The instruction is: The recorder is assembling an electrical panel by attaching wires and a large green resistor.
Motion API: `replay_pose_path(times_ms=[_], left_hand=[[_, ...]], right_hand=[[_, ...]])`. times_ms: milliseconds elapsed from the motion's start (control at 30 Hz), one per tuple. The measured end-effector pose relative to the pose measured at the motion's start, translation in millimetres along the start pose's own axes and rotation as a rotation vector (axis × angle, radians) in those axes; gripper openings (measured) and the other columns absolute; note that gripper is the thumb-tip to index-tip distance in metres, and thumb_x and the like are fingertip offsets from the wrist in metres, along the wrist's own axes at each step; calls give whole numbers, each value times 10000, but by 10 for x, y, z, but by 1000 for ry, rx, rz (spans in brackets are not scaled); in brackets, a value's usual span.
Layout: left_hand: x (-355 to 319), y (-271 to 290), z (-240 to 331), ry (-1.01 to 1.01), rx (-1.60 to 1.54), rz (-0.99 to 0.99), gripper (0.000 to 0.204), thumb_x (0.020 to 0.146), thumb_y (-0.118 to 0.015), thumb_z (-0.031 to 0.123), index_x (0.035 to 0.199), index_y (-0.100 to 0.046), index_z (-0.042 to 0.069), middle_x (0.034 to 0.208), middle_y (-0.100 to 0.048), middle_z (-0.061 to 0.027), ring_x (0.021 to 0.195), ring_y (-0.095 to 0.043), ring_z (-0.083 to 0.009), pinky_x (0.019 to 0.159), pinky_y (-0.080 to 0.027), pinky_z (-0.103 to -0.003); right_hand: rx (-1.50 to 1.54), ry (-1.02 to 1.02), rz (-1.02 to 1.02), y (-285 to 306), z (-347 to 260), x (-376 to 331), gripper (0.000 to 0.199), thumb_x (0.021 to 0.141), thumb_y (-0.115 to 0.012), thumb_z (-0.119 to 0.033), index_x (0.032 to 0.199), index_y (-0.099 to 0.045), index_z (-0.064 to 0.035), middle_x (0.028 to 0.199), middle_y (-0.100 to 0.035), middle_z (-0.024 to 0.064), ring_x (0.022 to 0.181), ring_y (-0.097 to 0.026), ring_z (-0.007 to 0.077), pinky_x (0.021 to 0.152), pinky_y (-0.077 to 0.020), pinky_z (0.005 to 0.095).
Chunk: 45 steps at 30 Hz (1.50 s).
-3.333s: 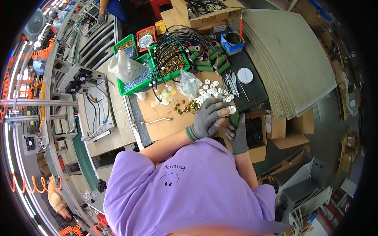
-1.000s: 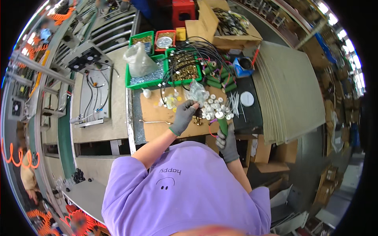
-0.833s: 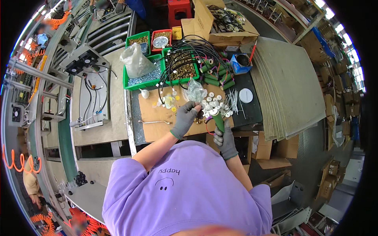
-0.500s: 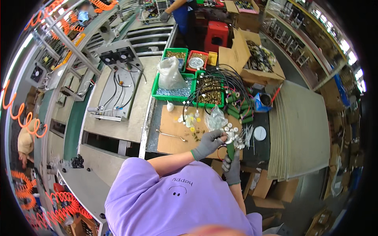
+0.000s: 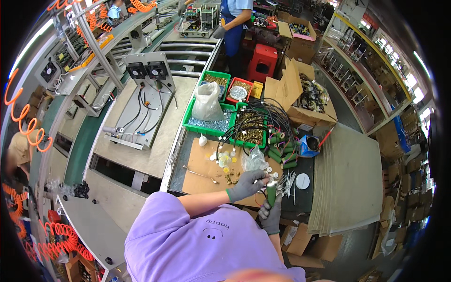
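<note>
My right hand [image 5: 271,217], in a grey glove, is closed round the lower part of a green cylinder [image 5: 271,195] held nearly upright. A white piece [image 5: 271,184] shows at the cylinder's upper end. My left hand [image 5: 246,186], gloved too, has its fingertips pinched together close to that end; what they hold is too small to make out. Just beyond the hands lie a clear plastic bag [image 5: 254,160] and several white round washers. On the cardboard sheet [image 5: 197,159] to the left are small brass-coloured parts [image 5: 232,178], yellow and white discs, and a metal wrench-like tool [image 5: 201,174].
Green bins [image 5: 186,123] of small metal parts stand beyond the cardboard. Black cables [image 5: 270,113] spread beside several green cylinders [image 5: 275,156]. Stacked grey sheets [image 5: 350,183] fill the right side. A metal chassis with fans [image 5: 141,110] sits at left. Far off, a co-worker [image 5: 235,23] stands.
The view has shifted, so more of the far side shows. Both hands stay together at the green cylinder, whose white upper end now shows more plainly. The co-worker is more fully in view.
</note>
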State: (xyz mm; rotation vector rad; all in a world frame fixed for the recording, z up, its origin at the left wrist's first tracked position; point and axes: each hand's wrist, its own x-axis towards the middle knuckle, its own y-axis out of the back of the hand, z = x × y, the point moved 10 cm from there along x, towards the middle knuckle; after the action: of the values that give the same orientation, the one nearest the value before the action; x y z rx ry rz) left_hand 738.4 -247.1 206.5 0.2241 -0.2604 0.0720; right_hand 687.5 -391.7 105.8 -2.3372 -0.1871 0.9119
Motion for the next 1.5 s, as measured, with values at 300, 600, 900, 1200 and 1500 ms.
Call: replay_pose_path(times_ms=[300,600,900,1200,1500], left_hand=[[-69,-61,-278,149,-352,41,210,875,-591,156,992,-622,-15,793,-621,-31,722,-555,-64,640,-467,-236],[-42,120,-48,-24,-210,94,182,868,-593,136,977,-621,-6,811,-619,-56,737,-580,-112,659,-465,-251],[-116,188,363,-486,214,92,192,808,-621,82,996,-593,59,939,-608,-95,829,-597,-280,699,-487,-343],[-137,94,-269,191,-366,-40,241,878,-599,234,987,-578,20,888,-576,-22,785,-519,-75,632,-449,-243],[-60,322,14,66,-383,-171,298,930,-515,248,1077,-570,-5,1014,-573,-57,977,-530,-143,859,-417,-287]], right_hand=[[-7,18,5,-102,-39,13,449,884,-435,-577,923,-483,-132,576,-356,-51,385,-291,38,312,-235,184],[-60,44,95,-129,-63,-32,427,889,-441,-562,933,-469,-139,587,-363,-47,394,-296,42,327,-237,187],[-34,19,122,-148,2,-73,426,886,-447,-563,942,-475,-141,576,-353,-49,398,-288,41,334,-232,185],[-96,72,122,-409,-27,-119,417,881,-438,-578,925,-476,-165,558,-333,-60,366,-272,23,298,-230,167],[-139,110,72,-716,-7,-189,444,891,-417,-578,994,-474,-150,572,-345,-52,370,-266,29,305,-215,170]])
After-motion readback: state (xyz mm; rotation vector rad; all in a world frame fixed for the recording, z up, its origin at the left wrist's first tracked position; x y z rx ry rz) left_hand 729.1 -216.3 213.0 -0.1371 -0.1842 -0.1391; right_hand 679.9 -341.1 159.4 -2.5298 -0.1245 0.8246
